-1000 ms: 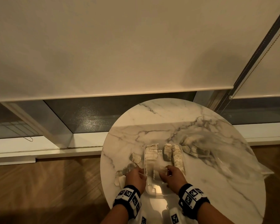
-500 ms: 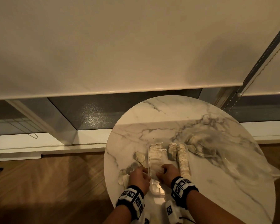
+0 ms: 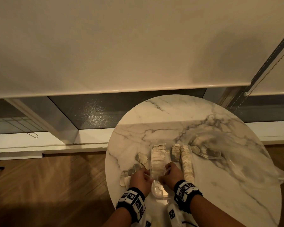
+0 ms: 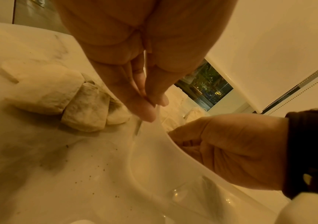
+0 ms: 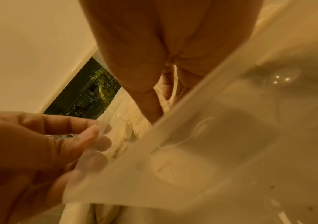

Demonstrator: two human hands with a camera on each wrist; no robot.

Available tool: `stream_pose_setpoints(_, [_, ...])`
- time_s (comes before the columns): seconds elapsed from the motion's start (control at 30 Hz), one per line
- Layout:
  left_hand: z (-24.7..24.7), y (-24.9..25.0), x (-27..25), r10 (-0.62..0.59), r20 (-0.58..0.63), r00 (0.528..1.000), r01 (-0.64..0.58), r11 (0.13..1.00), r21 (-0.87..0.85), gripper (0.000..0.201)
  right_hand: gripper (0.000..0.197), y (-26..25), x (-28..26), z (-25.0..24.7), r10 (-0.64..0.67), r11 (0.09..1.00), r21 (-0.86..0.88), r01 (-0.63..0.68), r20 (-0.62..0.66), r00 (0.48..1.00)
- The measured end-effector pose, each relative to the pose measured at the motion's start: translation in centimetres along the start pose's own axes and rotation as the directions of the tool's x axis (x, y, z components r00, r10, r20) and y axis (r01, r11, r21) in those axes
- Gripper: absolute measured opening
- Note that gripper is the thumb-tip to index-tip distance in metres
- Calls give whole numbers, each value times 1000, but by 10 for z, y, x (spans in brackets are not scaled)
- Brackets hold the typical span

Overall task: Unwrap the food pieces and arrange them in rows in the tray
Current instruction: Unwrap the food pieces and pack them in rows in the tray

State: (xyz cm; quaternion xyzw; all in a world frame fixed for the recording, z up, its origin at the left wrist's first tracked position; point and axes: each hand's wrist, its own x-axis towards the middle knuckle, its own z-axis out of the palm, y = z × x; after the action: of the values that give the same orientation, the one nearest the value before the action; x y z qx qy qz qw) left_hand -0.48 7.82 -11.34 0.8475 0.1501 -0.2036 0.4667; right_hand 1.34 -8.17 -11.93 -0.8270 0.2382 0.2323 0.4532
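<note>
Food pieces (image 3: 157,158) are laid in rows inside a clear plastic tray (image 3: 159,192) that stands on a round marble table (image 3: 220,185), near its front edge. A long row is set along the tray's left side, a short row (image 3: 175,152) sits at the far end of the middle, and another long row (image 3: 186,163) runs down the right side. The tray's near end is seen bare.

The left hand (image 3: 140,180) is held at the tray's left rim, and a thin clear wrapper (image 4: 157,121) is pinched between its thumb and fingertips (image 4: 146,112). The right hand (image 3: 171,175) is held over the tray's middle with fingers curled; the same clear film appears to be gripped by it, though the exact hold is partly hidden.

Wrapped pieces (image 3: 142,157) are left on the table just left of the tray, some piled beside the left hand (image 4: 85,109). A crumpled clear bag (image 3: 208,149) holding more pieces is spread to the right of the tray.
</note>
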Motion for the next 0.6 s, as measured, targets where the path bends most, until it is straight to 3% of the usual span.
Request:
stream_pose_setpoints(0.3, [1, 0, 2, -18, 5, 1000, 19, 999, -29, 21, 40, -4, 0, 1, -50, 997, 62, 52, -33, 998])
stream_pose_setpoints(0.6, [1, 0, 1, -23, -8, 1000, 22, 999, -36, 21, 30, -2, 2, -5, -96, 980, 157, 119, -146, 985])
